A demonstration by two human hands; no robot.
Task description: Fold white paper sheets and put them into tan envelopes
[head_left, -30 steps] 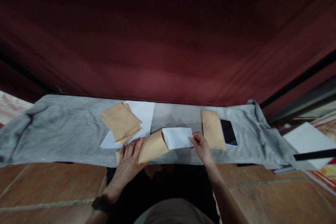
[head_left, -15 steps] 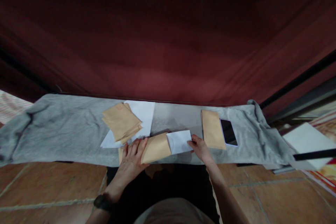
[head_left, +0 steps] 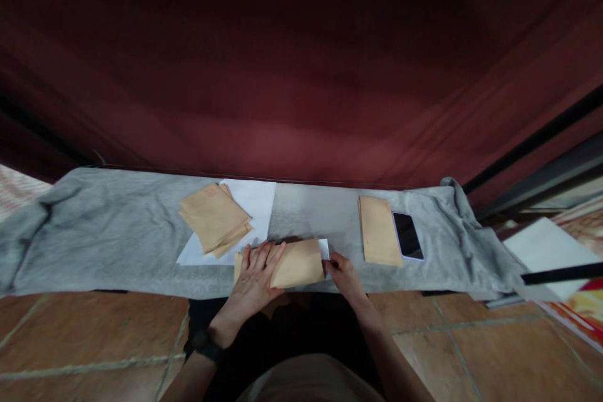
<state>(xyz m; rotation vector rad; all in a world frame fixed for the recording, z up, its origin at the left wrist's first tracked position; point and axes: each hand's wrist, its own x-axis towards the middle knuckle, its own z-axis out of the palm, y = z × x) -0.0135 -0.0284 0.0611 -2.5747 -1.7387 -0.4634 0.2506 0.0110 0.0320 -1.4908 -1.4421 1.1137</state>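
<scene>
A brown envelope (head_left: 301,262) lies crosswise at the front of the grey cloth. My left hand (head_left: 257,270) rests flat on its left part, fingers spread. From the envelope's right end sticks out a short strip of folded white paper (head_left: 324,249); the rest of the paper is hidden inside. The fingers of my right hand (head_left: 342,271) pinch the paper's outer edge, close to the envelope's mouth.
Left of centre, several brown envelopes (head_left: 214,217) lie on white sheets (head_left: 259,201). On the right are a neat stack of brown envelopes (head_left: 381,232) and a phone (head_left: 408,235). Grey cloth (head_left: 122,226) covers the narrow surface, with a dark red panel (head_left: 301,107) behind.
The white paper has slid left, deeper into the envelope, pushed by my right hand. My left hand and the envelope have shifted a little to the right.
</scene>
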